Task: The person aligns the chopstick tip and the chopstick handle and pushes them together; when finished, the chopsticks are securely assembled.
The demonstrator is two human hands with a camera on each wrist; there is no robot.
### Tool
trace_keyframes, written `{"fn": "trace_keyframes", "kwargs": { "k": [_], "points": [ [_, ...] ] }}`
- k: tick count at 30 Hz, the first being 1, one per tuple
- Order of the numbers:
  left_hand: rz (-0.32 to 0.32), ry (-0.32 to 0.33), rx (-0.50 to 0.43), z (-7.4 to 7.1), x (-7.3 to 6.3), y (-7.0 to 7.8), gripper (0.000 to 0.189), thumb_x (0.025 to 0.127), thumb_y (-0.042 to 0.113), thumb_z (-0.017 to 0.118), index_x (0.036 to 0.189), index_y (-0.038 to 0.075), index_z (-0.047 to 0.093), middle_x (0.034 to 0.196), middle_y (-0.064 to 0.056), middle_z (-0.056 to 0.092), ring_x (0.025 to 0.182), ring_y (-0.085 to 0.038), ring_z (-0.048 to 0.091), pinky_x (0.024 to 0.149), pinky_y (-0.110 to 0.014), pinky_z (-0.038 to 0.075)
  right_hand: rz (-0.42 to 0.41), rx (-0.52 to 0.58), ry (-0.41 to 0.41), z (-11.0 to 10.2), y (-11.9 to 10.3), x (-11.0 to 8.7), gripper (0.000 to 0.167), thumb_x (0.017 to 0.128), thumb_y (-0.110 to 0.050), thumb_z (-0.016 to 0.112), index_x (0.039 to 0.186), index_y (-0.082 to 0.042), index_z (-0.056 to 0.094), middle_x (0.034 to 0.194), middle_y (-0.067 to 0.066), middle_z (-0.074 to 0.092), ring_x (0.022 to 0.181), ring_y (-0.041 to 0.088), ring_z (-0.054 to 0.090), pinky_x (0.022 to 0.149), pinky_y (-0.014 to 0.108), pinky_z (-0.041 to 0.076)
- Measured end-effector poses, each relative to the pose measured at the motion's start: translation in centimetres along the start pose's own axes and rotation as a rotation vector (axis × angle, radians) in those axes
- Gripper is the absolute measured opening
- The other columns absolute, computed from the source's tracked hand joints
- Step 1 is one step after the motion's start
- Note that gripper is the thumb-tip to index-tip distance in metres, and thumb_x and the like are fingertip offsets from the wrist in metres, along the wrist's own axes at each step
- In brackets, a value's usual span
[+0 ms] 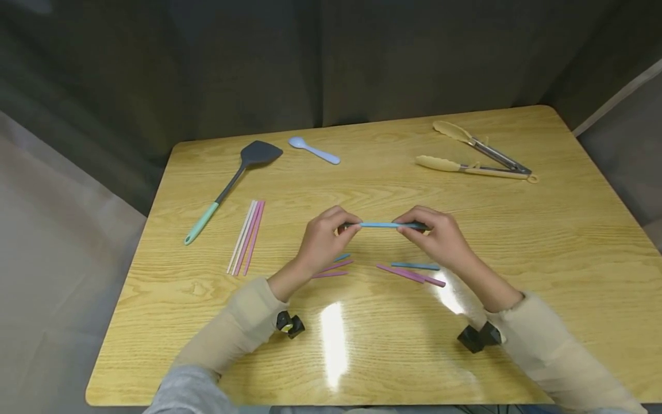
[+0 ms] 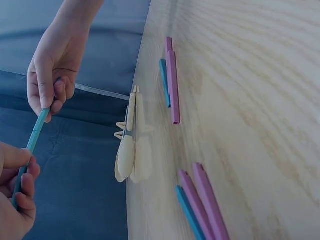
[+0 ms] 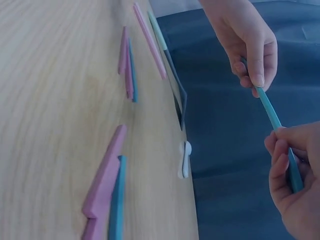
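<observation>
My left hand [image 1: 331, 238] and right hand [image 1: 439, 233] hold a slim blue chopstick [image 1: 379, 225] level between them, raised above the table. Each hand pinches it near one end with thumb and fingers; only its middle is bare. In the left wrist view the same chopstick [image 2: 36, 131] runs in one straight line from hand to hand. Below the right hand lie a short blue stick [image 1: 415, 266] and two short pink sticks [image 1: 400, 273]. Another blue stick [image 1: 342, 257] and two pink sticks [image 1: 333, 274] lie under the left forearm, partly hidden by it.
White and pink chopsticks [image 1: 253, 236] lie side by side at left, beside a dark spatula [image 1: 258, 153] with a mint handle. A pale blue spoon [image 1: 315, 151] lies at the back of the wooden table [image 1: 155, 345]. Spread tongs [image 1: 481, 158] lie back right.
</observation>
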State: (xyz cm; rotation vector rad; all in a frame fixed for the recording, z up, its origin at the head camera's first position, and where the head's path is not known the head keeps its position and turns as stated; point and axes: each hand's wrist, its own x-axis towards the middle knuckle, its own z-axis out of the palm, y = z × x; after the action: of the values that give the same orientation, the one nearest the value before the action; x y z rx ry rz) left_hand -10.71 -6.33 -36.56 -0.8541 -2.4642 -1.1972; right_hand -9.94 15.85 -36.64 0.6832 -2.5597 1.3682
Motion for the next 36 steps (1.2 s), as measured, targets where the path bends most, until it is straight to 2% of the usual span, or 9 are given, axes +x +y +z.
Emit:
{"fn": "trace_keyframes", "kwargs": {
  "k": [5,14,19,21,24,27,31,33,36],
  "points": [
    [0.022,0.010,0.001,0.2,-0.2,-0.1,0.006,0.080,0.006,0.066,0.084,0.002,0.067,0.072,-0.003,0.058,0.061,-0.011,0.047,0.052,-0.019,0.037,-0.008,0.015,-0.004,0.3,0.4,-0.2,0.008,0.079,0.000,0.065,0.086,-0.001,0.066,0.077,0.008,0.061,0.066,0.004,0.053,0.057,0.016,0.043],
    [0.032,-0.064,0.017,0.8,-0.3,-0.5,0.007,0.083,0.007,0.063,0.087,0.003,0.067,0.079,-0.003,0.059,0.065,-0.010,0.050,0.056,-0.017,0.040,-0.006,-0.054,-0.074,-0.6,1.0,-0.1,0.009,0.081,-0.002,0.064,0.089,-0.005,0.068,0.079,0.004,0.063,0.069,0.004,0.054,0.058,0.019,0.045],
    [0.076,-0.082,0.183,0.8,-0.3,-0.4,0.007,0.082,0.008,0.065,0.088,0.006,0.068,0.086,-0.003,0.061,0.076,-0.014,0.054,0.069,-0.022,0.043,-0.012,-0.071,-0.092,-0.6,1.4,0.1,0.011,0.081,-0.002,0.064,0.091,-0.005,0.068,0.083,0.003,0.064,0.070,0.006,0.056,0.060,0.019,0.047],
    [0.090,-0.100,0.269,0.7,-0.2,-0.4,0.008,0.081,0.011,0.065,0.088,0.008,0.069,0.087,-0.002,0.061,0.079,-0.015,0.053,0.071,-0.025,0.042,-0.016,-0.081,-0.097,-0.5,1.5,0.1,0.012,0.081,-0.002,0.064,0.091,-0.006,0.068,0.083,0.002,0.064,0.069,0.006,0.055,0.059,0.020,0.047],
    [0.096,-0.138,0.341,0.5,-0.3,-0.4,0.008,0.082,0.012,0.065,0.087,0.010,0.070,0.086,-0.001,0.060,0.079,-0.014,0.051,0.069,-0.024,0.041,-0.030,-0.092,-0.105,-0.2,1.8,0.1,0.014,0.081,-0.003,0.063,0.094,-0.007,0.067,0.084,0.002,0.064,0.067,0.008,0.055,0.057,0.022,0.046],
    [0.083,-0.179,0.365,0.1,-0.5,-0.8,0.008,0.083,0.012,0.064,0.088,0.008,0.069,0.086,-0.001,0.060,0.078,-0.013,0.051,0.068,-0.019,0.043,-0.033,-0.074,-0.110,-0.1,2.2,0.3,0.027,0.082,-0.001,0.062,0.109,-0.006,0.061,0.093,0.007,0.062,0.074,0.012,0.055,0.061,0.025,0.047],
    [0.022,-0.182,0.389,-0.7,-1.1,-1.7,0.008,0.083,0.011,0.063,0.089,0.007,0.068,0.086,-0.001,0.060,0.075,-0.012,0.052,0.063,-0.018,0.043,0.025,-0.050,-0.108,-0.3,3.3,0.3,0.050,0.083,0.001,0.060,0.129,-0.006,0.043,0.109,0.014,0.053,0.086,0.019,0.052,0.071,0.034,0.046],
    [-0.019,-0.172,0.401,-1.1,-1.5,-2.4,0.009,0.083,0.011,0.064,0.090,0.007,0.067,0.085,-0.002,0.060,0.073,-0.012,0.053,0.060,-0.018,0.044,0.076,-0.059,-0.129,-0.6,3.9,-0.1,0.048,0.084,0.001,0.059,0.129,-0.005,0.043,0.110,0.015,0.051,0.086,0.020,0.051,0.072,0.037,0.045],
    [-0.087,-0.157,0.420,-1.9,-2.2,-3.6,0.010,0.083,0.011,0.063,0.091,0.005,0.066,0.082,-0.003,0.060,0.069,-0.013,0.054,0.057,-0.020,0.044,0.144,-0.075,-0.219,-0.9,4.8,-0.8,0.035,0.085,0.000,0.057,0.119,-0.001,0.051,0.106,0.015,0.054,0.084,0.021,0.052,0.072,0.038,0.045]
  ]
}}
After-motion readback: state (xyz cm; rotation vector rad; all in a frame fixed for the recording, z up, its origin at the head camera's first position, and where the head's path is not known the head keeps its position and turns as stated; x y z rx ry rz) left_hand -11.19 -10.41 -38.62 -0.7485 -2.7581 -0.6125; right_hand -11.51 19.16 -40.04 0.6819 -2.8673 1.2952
